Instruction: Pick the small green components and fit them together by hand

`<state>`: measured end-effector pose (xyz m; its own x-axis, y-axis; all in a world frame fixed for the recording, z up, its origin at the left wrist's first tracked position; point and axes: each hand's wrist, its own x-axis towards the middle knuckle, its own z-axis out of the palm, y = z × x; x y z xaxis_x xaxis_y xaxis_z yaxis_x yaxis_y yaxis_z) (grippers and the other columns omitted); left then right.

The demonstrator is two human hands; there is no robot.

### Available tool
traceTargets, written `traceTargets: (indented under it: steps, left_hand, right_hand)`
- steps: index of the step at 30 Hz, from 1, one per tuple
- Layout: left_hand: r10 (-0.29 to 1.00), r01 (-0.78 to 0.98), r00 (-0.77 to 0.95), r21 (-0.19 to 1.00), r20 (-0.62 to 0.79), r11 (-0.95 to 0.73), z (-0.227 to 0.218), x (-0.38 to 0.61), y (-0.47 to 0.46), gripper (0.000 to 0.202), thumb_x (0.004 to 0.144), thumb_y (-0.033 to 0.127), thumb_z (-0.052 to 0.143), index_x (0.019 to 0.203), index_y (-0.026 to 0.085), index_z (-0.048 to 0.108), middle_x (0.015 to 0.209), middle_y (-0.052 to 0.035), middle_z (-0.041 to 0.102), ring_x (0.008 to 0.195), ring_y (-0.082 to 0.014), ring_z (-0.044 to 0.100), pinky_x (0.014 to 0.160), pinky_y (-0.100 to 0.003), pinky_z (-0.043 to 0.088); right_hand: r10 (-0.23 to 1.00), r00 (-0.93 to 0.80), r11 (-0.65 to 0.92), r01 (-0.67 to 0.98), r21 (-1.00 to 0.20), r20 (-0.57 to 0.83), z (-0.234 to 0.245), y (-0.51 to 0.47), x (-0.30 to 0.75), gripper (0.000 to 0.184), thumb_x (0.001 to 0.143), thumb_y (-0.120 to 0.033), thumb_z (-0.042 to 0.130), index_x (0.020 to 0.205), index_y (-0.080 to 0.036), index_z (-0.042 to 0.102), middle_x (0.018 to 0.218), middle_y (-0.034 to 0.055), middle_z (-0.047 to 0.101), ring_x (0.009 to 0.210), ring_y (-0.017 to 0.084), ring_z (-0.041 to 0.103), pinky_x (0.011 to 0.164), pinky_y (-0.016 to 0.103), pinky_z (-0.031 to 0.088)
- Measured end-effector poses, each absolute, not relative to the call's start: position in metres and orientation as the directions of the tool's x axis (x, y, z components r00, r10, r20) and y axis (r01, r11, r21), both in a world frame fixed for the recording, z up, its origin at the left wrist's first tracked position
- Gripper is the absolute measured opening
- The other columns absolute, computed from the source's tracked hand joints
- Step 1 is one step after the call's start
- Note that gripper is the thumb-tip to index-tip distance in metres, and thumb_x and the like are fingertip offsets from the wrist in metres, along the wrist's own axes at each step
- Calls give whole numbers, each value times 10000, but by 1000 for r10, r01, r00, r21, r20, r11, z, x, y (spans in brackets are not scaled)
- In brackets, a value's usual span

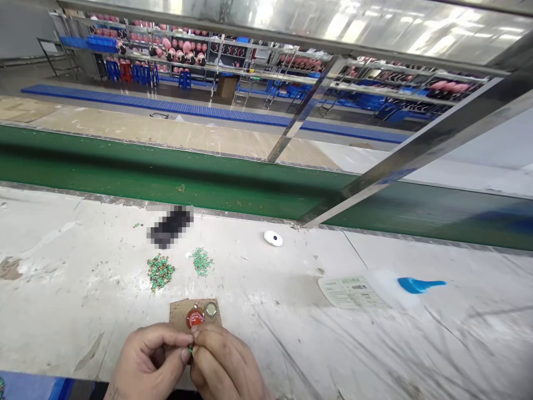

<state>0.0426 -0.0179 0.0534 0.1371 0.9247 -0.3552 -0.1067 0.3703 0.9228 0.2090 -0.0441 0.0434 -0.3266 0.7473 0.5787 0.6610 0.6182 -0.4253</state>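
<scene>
My left hand (152, 358) and my right hand (227, 358) meet at the front of the table. Thumbs and fingertips are pinched together around a small green piece (191, 350); most of it is hidden by the fingers. Just beyond them lies a cardboard piece (178, 312) with a bottle cap of red stuff (195, 318) and a second, pale metal cap (211, 309) on it. Farther out is a pile of small green and brass-coloured parts (160, 272). Next to it on the right is a looser pile of finer green pieces (201, 261).
A blurred-out dark object (171, 226) lies behind the piles. A white oval device (273, 238) sits near the green conveyor belt (166, 178). On the right, a labelled bottle with a blue nozzle (416, 285) lies down. A slanted metal post (353, 194) rises at the table's back edge.
</scene>
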Motion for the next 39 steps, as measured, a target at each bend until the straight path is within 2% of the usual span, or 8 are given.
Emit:
traceTargets:
  steps: [5, 8, 12, 15, 21, 25, 32, 39]
  left_hand:
    - [941, -90, 116, 940, -319, 329, 57, 49, -18, 92, 590, 239, 850, 618, 201, 771, 646, -47, 736, 619, -181, 694, 626, -243, 582]
    - [942, -100, 94, 938, -323, 332, 55, 53, -18, 79, 581, 180, 818, 564, 200, 743, 611, -36, 725, 584, -165, 679, 604, -230, 568]
    - [929, -124, 109, 923, -354, 366, 55, 54, -17, 70, 596, 220, 821, 604, 198, 755, 642, -47, 746, 602, -180, 693, 605, -240, 574]
    - [924, -92, 137, 924, -358, 372, 57, 50, -16, 132, 602, 276, 853, 682, 195, 784, 735, -73, 780, 689, -217, 726, 677, -271, 604]
    - [931, -57, 158, 939, -328, 340, 53, 44, -17, 176, 636, 335, 867, 684, 188, 782, 775, -88, 786, 722, -224, 742, 700, -272, 616]
    - [961, -108, 120, 959, -248, 261, 47, 46, -21, 117, 659, 297, 844, 667, 196, 785, 758, -80, 785, 715, -205, 745, 692, -257, 616]
    - [989, -168, 49, 975, -140, 146, 45, 49, -25, 79, 656, 245, 857, 638, 228, 782, 681, -49, 761, 665, -165, 730, 660, -216, 612]
    - [990, -91, 69, 988, -120, 126, 48, 47, -27, 144, 699, 343, 841, 674, 210, 790, 715, -80, 775, 685, -199, 742, 652, -257, 634]
  right_hand:
    - [724, -421, 673, 605, -425, 546, 51, -47, 218, 291, 973, -68, 519, 1248, -149, 571, 1032, 106, 755, 1037, 218, 726, 945, 313, 629]
    - [739, -392, 662, 574, -483, 547, 45, -46, 219, 241, 963, -80, 562, 1198, -130, 584, 1032, 105, 733, 1056, 200, 710, 1001, 287, 598]
    - [758, -302, 636, 541, -550, 578, 31, -44, 215, 232, 949, -75, 570, 1165, -155, 601, 1029, 98, 707, 1020, 204, 709, 957, 306, 622]
    - [760, -257, 624, 549, -557, 597, 28, -43, 213, 236, 981, -117, 524, 1187, -201, 601, 1036, 84, 707, 996, 210, 714, 908, 330, 642]
    - [729, -376, 663, 595, -454, 572, 42, -43, 214, 275, 961, -68, 534, 1226, -130, 574, 1038, 110, 734, 1050, 215, 711, 977, 312, 616]
    - [655, -383, 708, 612, -351, 652, 43, -41, 214, 192, 986, -59, 485, 1124, -71, 619, 1006, 117, 731, 1066, 194, 701, 1041, 278, 566]
    - [736, -363, 648, 623, -438, 572, 56, -46, 213, 172, 998, -94, 519, 1134, -94, 624, 1034, 90, 742, 1104, 167, 692, 1083, 222, 517]
    - [588, -388, 761, 563, -323, 710, 44, -38, 216, 178, 989, -89, 491, 1094, -78, 634, 941, 98, 750, 987, 179, 727, 1006, 222, 578]
